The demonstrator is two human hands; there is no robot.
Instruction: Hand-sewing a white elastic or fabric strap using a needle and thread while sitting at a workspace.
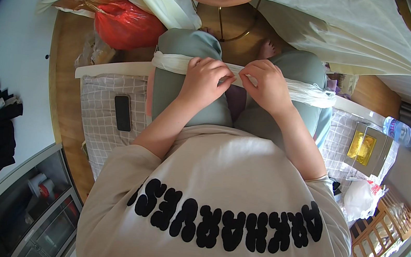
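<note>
Fingers [222, 71] of the left hand [204, 81] and right hand [268, 85] curl in; I can't tell if they pinch the white yarn [307, 92] under them. Small, slow pulls should stop knots.

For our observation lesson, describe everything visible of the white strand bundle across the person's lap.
The white strand bundle, seemingly yarn or thread, lies crosswise over both grey-green trouser legs. Its left part looks bunched; its right end shows loose strands. The left grip and right grip partly cover its middle; pinching is unclear.
</note>
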